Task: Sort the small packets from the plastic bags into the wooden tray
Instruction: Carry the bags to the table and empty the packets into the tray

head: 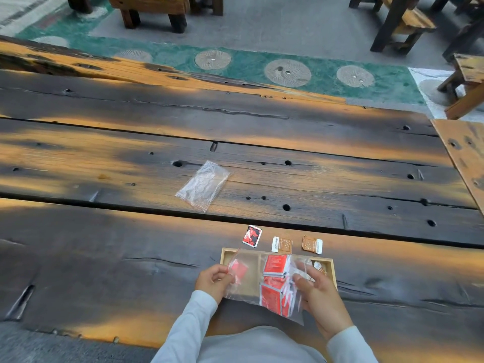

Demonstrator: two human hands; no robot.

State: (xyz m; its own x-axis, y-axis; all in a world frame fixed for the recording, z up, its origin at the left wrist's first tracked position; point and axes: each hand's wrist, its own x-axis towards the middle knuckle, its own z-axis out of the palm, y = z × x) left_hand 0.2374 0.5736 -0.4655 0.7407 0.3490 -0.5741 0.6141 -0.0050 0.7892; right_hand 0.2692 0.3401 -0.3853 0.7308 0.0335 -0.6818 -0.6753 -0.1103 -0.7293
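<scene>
I hold a clear plastic bag [251, 289] over the wooden tray [225, 254] near the table's front edge. Several red packets [275, 286] sit inside the bag, bunched at its right side. My left hand [213, 281] pinches the bag's left edge. My right hand [318, 292] grips the right side of the bag where the packets are. The tray's compartments are mostly hidden behind the bag; a brown packet [319, 267] shows in its right compartment. Beyond the tray lie a red-and-black packet [252, 236] and two brown-and-white packets [282, 244] [312, 244].
An empty clear plastic bag [203, 184] lies flat mid-table, further out. The table [131, 244] is made of dark, scorched planks with gaps and holes. Wooden benches [152, 9] and stools stand on the floor beyond, and another wooden surface [466, 153] adjoins at right.
</scene>
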